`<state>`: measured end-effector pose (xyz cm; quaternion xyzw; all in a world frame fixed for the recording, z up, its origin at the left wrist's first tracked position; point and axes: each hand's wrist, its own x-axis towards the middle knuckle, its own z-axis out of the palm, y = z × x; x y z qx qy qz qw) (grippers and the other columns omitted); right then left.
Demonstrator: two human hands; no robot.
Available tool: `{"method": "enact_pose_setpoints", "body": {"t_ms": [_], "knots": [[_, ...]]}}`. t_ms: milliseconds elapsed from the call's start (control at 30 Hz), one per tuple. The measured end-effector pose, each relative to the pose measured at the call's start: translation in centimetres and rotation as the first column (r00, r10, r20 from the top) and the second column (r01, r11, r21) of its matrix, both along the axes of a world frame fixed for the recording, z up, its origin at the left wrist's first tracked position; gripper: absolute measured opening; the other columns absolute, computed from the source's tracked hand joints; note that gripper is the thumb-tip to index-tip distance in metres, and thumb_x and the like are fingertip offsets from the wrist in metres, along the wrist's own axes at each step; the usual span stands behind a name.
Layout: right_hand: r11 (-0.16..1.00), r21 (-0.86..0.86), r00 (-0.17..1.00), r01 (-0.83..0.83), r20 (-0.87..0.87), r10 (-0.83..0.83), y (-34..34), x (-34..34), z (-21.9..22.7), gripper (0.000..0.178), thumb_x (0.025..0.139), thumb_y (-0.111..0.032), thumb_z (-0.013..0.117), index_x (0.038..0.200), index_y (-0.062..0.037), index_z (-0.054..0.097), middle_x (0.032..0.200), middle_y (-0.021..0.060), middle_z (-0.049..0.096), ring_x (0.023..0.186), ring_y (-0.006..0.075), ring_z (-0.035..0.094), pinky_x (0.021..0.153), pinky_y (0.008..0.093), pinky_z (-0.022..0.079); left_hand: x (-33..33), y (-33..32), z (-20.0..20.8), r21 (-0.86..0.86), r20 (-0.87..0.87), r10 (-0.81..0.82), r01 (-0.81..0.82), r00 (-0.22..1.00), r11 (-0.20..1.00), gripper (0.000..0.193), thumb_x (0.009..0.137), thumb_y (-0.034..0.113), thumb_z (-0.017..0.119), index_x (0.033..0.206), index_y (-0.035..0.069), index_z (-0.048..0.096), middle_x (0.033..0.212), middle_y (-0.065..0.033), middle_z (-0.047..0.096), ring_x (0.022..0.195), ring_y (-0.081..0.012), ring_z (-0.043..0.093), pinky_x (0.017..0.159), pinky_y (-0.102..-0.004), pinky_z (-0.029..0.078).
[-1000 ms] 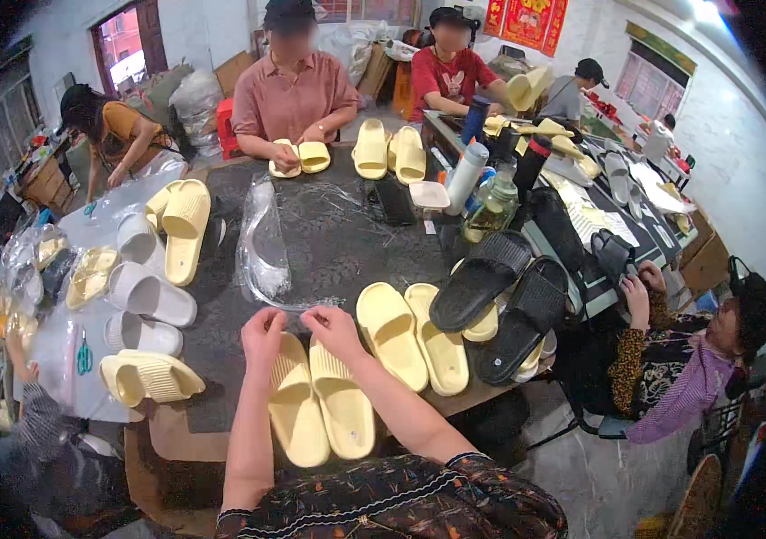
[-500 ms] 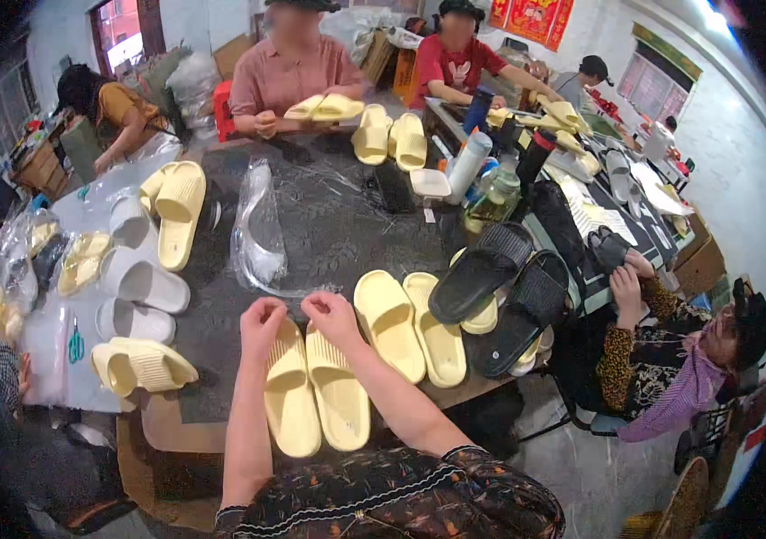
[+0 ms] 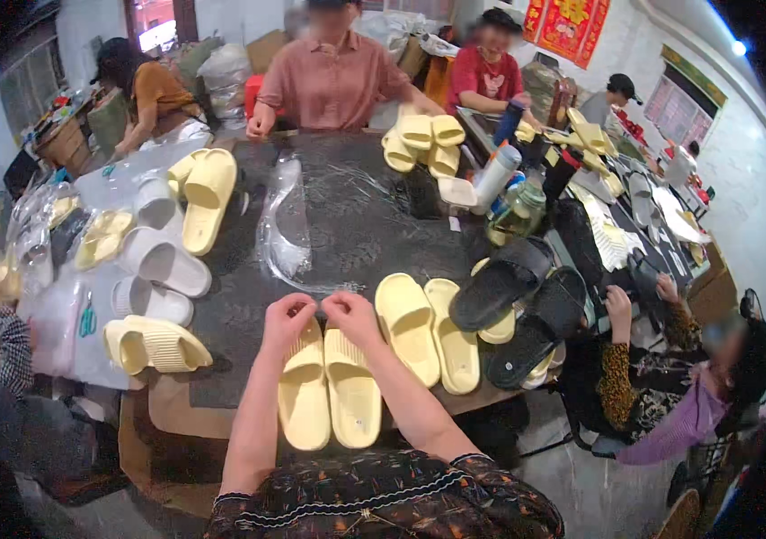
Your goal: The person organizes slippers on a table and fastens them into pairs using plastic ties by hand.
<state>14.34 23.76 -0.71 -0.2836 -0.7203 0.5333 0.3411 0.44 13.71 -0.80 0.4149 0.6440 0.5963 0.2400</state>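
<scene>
A pair of pale yellow slide sandals lies in front of me, the left slide (image 3: 303, 404) beside the right slide (image 3: 354, 409), toes pointing away. My left hand (image 3: 288, 319) is over the toe end of the left one, thumb and fingertips pinched together. Over the other toe, my right hand (image 3: 352, 319) is pinched in the same way, the two sets of fingertips a small gap apart. Whatever they hold, if anything, is too small to make out. A second yellow pair (image 3: 408, 328) rests just right of my right hand.
Black slides (image 3: 501, 286) lie on more yellow ones at right. Grey slides (image 3: 167, 260), a yellow pair (image 3: 158, 344) and teal-handled scissors (image 3: 87, 320) are at left. A clear plastic bag (image 3: 286, 225) lies ahead. Bottles (image 3: 496, 175) stand far right; co-workers surround the table.
The person opposite has set the yellow slides down on the far pair and now reaches toward them. My hands have come slightly closer together, still pinched. The whole view has shifted a little.
</scene>
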Motion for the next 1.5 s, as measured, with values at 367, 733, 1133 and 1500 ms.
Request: {"method": "enact_pose_setpoints", "body": {"t_ms": [367, 733, 1133, 1500], "knots": [[0.988, -0.118, 0.992, 0.097, -0.074, -0.106, 0.6, -0.6, -2.6, 0.020, 0.082, -0.023, 0.070, 0.082, -0.0035, 0.067, 0.064, 0.0012, 0.058, 0.059, 0.0097, 0.052, 0.056, 0.0265, 0.043, -0.4, -0.3, 0.0, 0.018, 0.099, 0.060, -0.062, 0.993, 0.998, 0.011, 0.082, 0.011, 0.071, 0.088, 0.002, 0.068, 0.076, 0.0018, 0.065, 0.070, -0.0038, 0.057, 0.063, -0.0207, 0.046], [0.999, 0.008, 0.999, 0.037, -0.039, -0.036, 0.4, -0.9, -1.4, 0.019, 0.083, -0.020, 0.067, 0.081, -0.0012, 0.066, 0.060, -0.0001, 0.056, 0.056, 0.0070, 0.048, 0.054, 0.0253, 0.041, -0.9, -0.1, -0.7, 0.028, 0.016, 0.028, -0.029, 0.999, 0.999, 0.012, 0.082, 0.010, 0.071, 0.090, 0.002, 0.068, 0.077, 0.0016, 0.066, 0.068, -0.0043, 0.058, 0.063, -0.0216, 0.048], [0.999, -0.038, 1.000, -0.003, -0.005, 0.003, 0.5, -0.7, -2.2, 0.017, 0.083, -0.020, 0.069, 0.088, -0.0031, 0.069, 0.067, -0.0018, 0.059, 0.061, 0.0061, 0.050, 0.058, 0.0237, 0.042, -0.4, -0.2, -0.4, 0.005, 0.083, -0.063, 0.063, 0.995, 0.998, 0.011, 0.084, 0.013, 0.069, 0.089, 0.003, 0.066, 0.075, 0.0029, 0.063, 0.067, -0.0033, 0.055, 0.061, -0.0205, 0.045], [0.993, -0.115, 0.999, 0.039, -0.022, -0.042, 0.7, -0.6, -2.2, 0.017, 0.083, -0.018, 0.069, 0.087, -0.0018, 0.068, 0.068, -0.0016, 0.059, 0.063, 0.0048, 0.050, 0.058, 0.0225, 0.042, -0.6, 0.1, -0.8, 0.024, 0.055, -0.037, 0.036, 0.998, 0.999, 0.014, 0.084, 0.013, 0.070, 0.092, 0.002, 0.067, 0.078, 0.0012, 0.066, 0.068, -0.0047, 0.057, 0.062, -0.0215, 0.046]]}}
